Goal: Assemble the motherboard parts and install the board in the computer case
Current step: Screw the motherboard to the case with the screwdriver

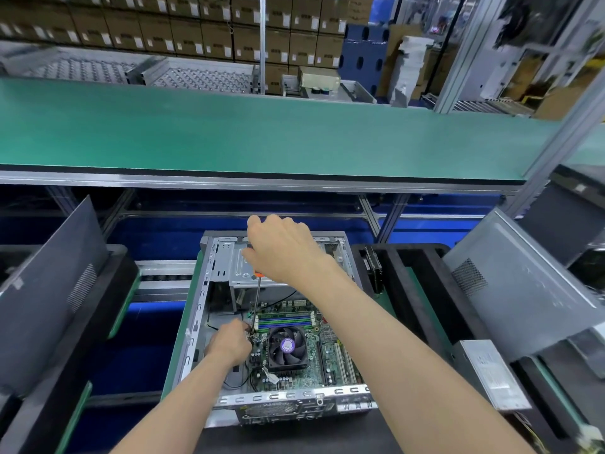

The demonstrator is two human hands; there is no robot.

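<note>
An open grey computer case (196,309) lies flat in front of me. Inside it sits the green motherboard (330,358) with a black CPU fan (287,347) and memory sticks (284,320). My right hand (284,249) is closed around the orange-collared handle of a long screwdriver (257,301), held upright. Its tip meets the board's left edge beside the fan. My left hand (230,342) pinches at the tip there, fingers closed; whether it holds a screw is hidden.
A green conveyor belt (262,132) runs across behind the case. Dark side panels (49,290) lean at the left and a grey panel (523,296) at the right. A silver power supply (491,375) lies at the right. Black foam trays flank the case.
</note>
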